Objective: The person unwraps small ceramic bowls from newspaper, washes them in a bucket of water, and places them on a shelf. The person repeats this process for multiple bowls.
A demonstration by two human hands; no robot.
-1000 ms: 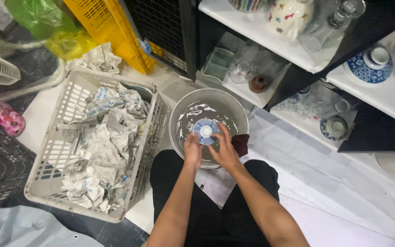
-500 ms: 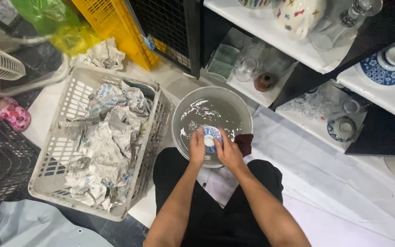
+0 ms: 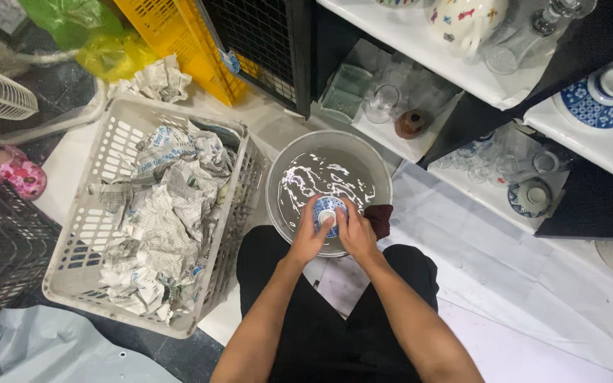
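Hands meet at the centre of the frame: the left hand and right hand are clamped together on a small blue-and-white bowl, held upside down over the near edge of a round metal basin of water. Left of centre sits a grey plastic basket filled with crumpled newspaper.

A small blue label is stuck low on the yellow crate, top centre-left; green and yellow plastic bags are bunched just left of it.
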